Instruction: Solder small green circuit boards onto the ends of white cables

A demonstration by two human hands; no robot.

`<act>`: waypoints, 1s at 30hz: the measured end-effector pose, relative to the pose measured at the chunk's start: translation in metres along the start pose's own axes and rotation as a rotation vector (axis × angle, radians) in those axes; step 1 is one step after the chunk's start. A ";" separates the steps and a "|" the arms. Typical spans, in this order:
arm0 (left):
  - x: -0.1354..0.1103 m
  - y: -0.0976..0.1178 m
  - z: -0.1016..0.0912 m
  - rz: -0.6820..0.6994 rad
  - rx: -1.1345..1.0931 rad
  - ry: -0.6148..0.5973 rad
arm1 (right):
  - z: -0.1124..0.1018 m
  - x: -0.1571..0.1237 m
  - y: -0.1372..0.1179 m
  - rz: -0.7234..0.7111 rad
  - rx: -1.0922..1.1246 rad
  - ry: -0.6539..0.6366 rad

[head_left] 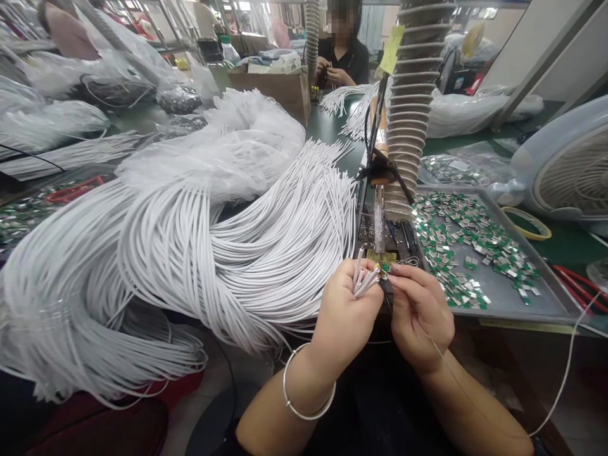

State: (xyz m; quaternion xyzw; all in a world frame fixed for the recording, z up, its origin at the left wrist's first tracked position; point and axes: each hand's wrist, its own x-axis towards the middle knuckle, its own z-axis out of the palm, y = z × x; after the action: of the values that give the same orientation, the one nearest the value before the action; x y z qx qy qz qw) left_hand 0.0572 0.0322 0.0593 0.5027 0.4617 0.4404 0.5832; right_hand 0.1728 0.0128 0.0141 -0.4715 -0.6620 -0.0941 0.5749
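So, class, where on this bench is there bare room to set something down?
Bare green table shows between the cardboard box and the far white wires; another patch lies between the yellow ring, fan and red handles. Crowded: the left, under the white wire bundle, and around the left hand and right hand.

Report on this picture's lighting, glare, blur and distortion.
Head view, lighting: bright and diffuse, darker beneath the tray; head view, glare: pale highlights on the silvery pieces; head view, blur: distant background soft, person opposite partly pixelated; head view, distortion: stretching toward the edges, as on the fan.
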 end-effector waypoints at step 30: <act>-0.006 -0.018 -0.012 0.024 0.113 -0.059 | -0.010 0.003 0.001 0.213 0.049 -0.260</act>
State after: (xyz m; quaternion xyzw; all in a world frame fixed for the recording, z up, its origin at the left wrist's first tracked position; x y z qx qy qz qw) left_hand 0.0457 0.0268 0.0415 0.5529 0.4626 0.4057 0.5619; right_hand 0.1801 0.0085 0.0193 -0.5332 -0.6791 0.0454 0.5025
